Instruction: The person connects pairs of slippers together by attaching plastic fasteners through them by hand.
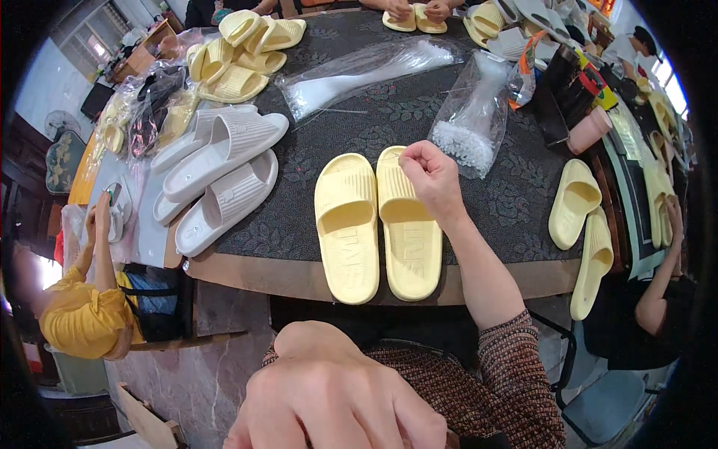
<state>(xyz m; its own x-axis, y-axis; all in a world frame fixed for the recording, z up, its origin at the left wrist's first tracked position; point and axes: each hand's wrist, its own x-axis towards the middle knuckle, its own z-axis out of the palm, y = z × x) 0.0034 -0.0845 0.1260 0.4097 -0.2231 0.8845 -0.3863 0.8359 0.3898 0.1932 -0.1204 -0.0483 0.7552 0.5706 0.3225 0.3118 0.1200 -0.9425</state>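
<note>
A pair of pale yellow slide slippers lies side by side on the dark patterned tabletop, toes pointing away from me. My right hand is closed in a pinch over the front of the right slipper, partly covering its strap. What its fingertips hold, if anything, is too small to make out. The left slipper has no hand on it. Close to the camera, my left hand is raised with its knuckles showing and fingers curled in. Whatever it may grip is hidden behind the hand.
Grey slippers are stacked to the left, with yellow slippers behind them. Two clear bags of thin white plastic strands lie beyond my pair. More yellow slippers, a pink cup and co-workers' hands are around the table.
</note>
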